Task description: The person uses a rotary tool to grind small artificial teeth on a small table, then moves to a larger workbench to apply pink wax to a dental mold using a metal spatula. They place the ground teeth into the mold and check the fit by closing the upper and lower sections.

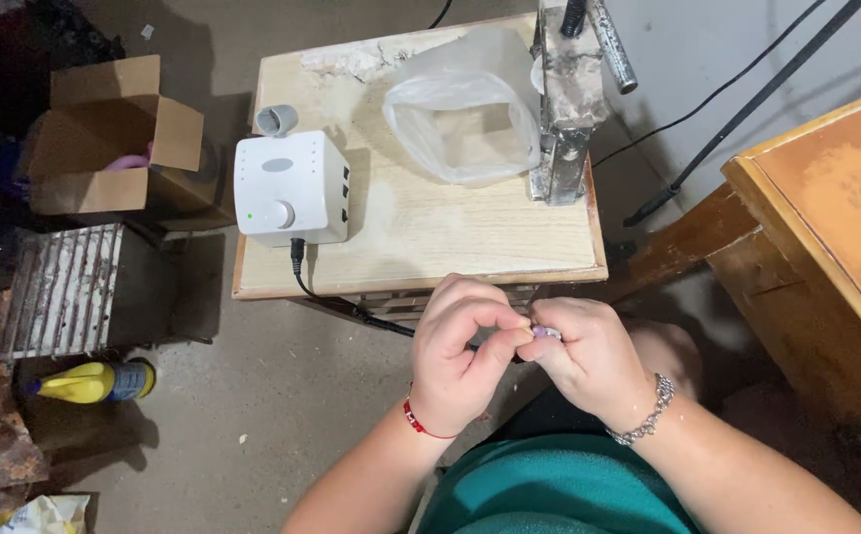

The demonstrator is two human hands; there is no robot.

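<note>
My left hand [462, 348] and my right hand [589, 354] meet just below the front edge of a small wooden table [510, 252]. Both pinch a small pale purple piece [546, 333] between their fingertips; most of it is hidden by the fingers. The left wrist wears a red string bracelet, the right a silver chain bracelet. A black cable [337, 302] runs from a white box-shaped device [290, 188] with a round knob toward my hands, and its far end is hidden behind them.
On the table lie a clear plastic bag [465, 114] and a dusty metal vise [569, 99]. An open cardboard box [104, 138] and a metal grille [65, 287] stand left, a yellow spray bottle [89, 381] on the floor. A wooden cabinet [836, 227] stands right.
</note>
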